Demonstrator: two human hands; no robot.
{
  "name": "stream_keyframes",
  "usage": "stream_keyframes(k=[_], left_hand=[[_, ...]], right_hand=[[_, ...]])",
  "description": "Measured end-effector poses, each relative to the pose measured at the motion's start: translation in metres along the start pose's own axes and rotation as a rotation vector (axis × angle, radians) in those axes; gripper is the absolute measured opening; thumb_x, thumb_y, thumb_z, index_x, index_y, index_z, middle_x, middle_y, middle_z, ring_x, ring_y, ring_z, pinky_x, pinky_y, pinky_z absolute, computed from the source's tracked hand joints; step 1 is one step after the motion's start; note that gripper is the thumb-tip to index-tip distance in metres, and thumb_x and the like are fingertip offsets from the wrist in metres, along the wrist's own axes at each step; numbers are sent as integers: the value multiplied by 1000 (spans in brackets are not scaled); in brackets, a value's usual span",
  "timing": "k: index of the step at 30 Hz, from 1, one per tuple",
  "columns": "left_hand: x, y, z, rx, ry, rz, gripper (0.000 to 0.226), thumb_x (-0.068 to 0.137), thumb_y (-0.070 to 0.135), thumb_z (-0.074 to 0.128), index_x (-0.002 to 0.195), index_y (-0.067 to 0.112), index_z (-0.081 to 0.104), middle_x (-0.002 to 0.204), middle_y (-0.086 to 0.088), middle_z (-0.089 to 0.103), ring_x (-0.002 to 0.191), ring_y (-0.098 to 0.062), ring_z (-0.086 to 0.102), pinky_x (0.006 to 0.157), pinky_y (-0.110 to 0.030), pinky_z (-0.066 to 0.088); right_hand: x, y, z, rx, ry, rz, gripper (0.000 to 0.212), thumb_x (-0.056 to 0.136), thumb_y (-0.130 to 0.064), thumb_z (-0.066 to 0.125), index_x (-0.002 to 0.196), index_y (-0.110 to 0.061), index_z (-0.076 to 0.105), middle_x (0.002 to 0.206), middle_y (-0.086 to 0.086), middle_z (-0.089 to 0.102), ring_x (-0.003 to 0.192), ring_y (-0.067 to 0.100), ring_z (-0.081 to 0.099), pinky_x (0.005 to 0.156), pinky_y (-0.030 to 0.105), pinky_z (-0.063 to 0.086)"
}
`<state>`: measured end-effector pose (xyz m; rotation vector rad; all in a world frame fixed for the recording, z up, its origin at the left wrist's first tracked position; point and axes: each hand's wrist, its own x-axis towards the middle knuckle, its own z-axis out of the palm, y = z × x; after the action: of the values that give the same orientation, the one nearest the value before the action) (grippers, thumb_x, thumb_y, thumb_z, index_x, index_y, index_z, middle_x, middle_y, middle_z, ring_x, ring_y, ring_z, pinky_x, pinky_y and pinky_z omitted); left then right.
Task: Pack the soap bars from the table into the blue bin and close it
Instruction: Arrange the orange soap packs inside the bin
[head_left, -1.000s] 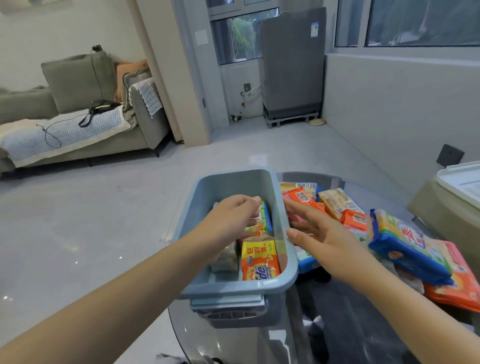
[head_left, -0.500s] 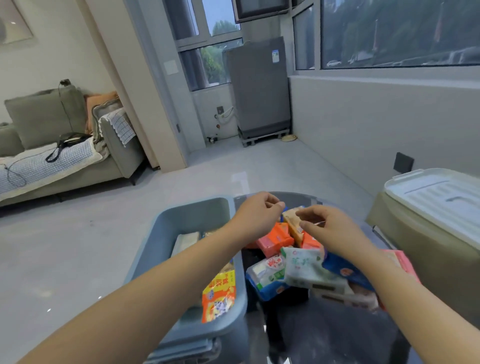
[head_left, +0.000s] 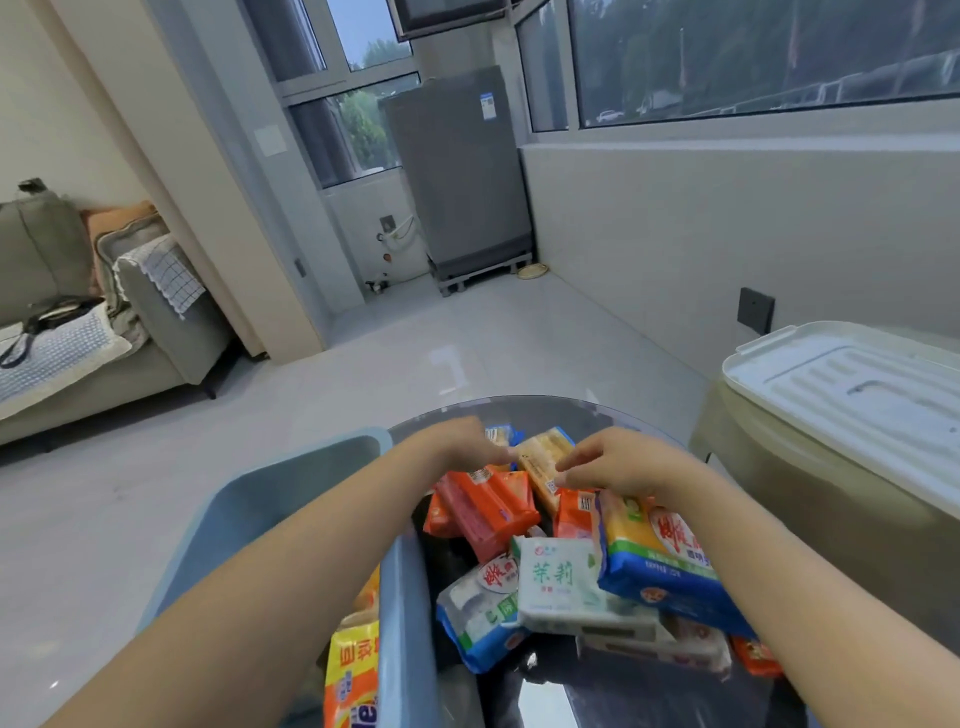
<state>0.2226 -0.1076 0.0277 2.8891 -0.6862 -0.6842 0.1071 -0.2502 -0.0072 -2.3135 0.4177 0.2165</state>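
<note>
Nearest, a yellow soap pack (head_left: 353, 670) can be seen lying inside the blue bin (head_left: 402, 597), at its near end. Most of the bin is hidden under the left arm, so what else it holds cannot be told. Just right of the bin, on the dark glass tabletop (head_left: 540, 696), a pile of soap bars is left: a white and green pack (head_left: 558, 582), a blue-edged pack (head_left: 660, 566) and an orange pack (head_left: 491, 506).

A second ago the left hand (head_left: 457, 441) was down in the bin. Now it has been brought out over the far pile, beside the right hand (head_left: 618, 462). Both grips are curled around a tan pack (head_left: 545, 457); whether they are clamped on it cannot be told. Another bar is likely being fetched, so much packing is left. No blue lid can be seen. Farther right stands a cream box (head_left: 841, 415) with its lid on.
</note>
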Motion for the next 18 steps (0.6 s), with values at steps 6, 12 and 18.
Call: stream_keyframes(k=[6,12,18], left_hand=[[21,-7,-3,192,-4,-46,50,87,42,56,116,2,56,123,-12,58,103,-27,55,79,-32,40],[28,-8,-3,209,9,-118,55,86,41,59,122,0,53,125,-13,59,111,-28,57,90,-33,45],[25,-13,-9,-223,-91,-127,53,86,33,62,129,6,48,135,-13,51,120,-27,50,98,-38,46]], right_hand=[[20,6,9,-15,22,99,29,76,-33,71,103,-23,71,112,-2,66,99,15,58,80,27,41],[25,8,12,-17,86,74,24,73,-31,75,92,-17,73,97,1,70,90,15,62,82,30,51],[26,10,15,-68,130,15,15,78,-30,71,85,-17,71,83,-2,68,81,12,63,72,26,51]])
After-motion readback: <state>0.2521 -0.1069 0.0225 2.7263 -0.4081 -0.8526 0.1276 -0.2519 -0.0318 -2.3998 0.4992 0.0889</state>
